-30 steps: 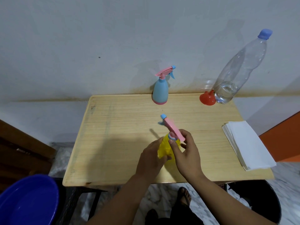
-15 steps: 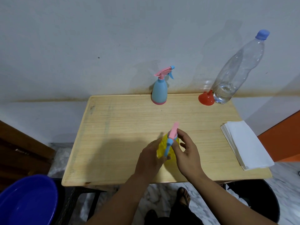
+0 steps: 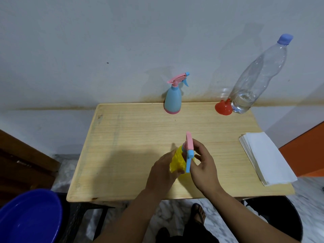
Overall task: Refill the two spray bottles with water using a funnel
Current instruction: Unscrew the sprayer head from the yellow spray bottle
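A wooden table (image 3: 122,155) stands against a pale wall. Low in the frame's centre, the left hand (image 3: 162,174) grips the yellow bottle (image 3: 177,160) while the right hand (image 3: 204,163) pinches its pink sprayer (image 3: 189,146). At right lies a napkin stack (image 3: 266,155). At the far edge stand a blue bottle (image 3: 173,100), a red funnel (image 3: 223,108) and, touching it, a water bottle (image 3: 259,79).

white paper stack (image 3: 266,156) on wooden table (image 3: 133,155); blue basin (image 3: 29,216) lower left.
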